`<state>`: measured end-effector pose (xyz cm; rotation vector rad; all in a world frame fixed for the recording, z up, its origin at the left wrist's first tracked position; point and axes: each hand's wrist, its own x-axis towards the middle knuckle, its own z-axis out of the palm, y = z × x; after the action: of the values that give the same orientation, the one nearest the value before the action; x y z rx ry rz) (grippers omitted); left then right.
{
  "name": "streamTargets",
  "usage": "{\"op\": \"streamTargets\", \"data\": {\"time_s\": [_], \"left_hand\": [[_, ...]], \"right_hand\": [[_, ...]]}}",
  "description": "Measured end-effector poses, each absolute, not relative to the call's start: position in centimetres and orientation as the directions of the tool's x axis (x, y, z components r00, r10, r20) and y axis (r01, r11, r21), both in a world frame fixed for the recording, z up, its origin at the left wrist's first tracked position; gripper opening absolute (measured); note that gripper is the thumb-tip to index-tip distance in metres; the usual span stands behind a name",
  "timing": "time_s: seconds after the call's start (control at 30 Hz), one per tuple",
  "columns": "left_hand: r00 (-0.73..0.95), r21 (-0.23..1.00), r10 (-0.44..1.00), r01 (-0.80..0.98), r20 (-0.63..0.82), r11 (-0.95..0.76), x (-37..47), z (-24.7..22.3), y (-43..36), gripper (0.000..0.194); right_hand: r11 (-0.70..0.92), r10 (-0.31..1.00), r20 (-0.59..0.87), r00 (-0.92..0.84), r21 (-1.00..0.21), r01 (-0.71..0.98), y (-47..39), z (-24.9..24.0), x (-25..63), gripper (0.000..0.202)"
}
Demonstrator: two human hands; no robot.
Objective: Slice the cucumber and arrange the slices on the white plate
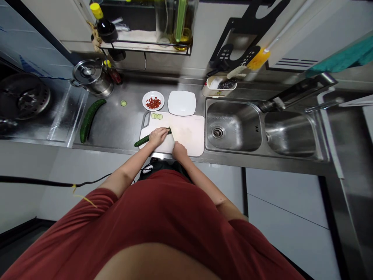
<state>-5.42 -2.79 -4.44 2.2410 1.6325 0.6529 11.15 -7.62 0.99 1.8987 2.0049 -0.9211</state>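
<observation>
A dark green cucumber (142, 141) lies aslant on the white cutting board (190, 134), its left end over the board's edge. My left hand (158, 136) is closed over it near its cut right end. In my right hand (179, 151) is a knife (173, 134), its pale blade up against that cut end; the handle is hidden in my fist. Several thin cucumber slices (156, 116) rest at the board's upper left. Behind the board stand a plate of chopped red pieces (153, 102) and a white square plate (182, 103).
A whole cucumber (91, 119) and a small end piece (124, 103) lie on the steel counter to the left. A lidded pot (92, 77) stands behind them. Right of the board is a double sink (233, 146). A rack (145, 47) with bottles hangs above the counter.
</observation>
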Motion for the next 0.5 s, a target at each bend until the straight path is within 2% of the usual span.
{"op": "streamTargets", "data": {"time_s": [0.5], "left_hand": [[0.249,0.486,0.950,0.817,0.186,-0.310,-5.4,-4.3,-2.8,0.033]], "right_hand": [[-0.025,0.825,-0.541,-0.164,-0.325,0.945,-5.4,1.0,10.1,0.027]]}}
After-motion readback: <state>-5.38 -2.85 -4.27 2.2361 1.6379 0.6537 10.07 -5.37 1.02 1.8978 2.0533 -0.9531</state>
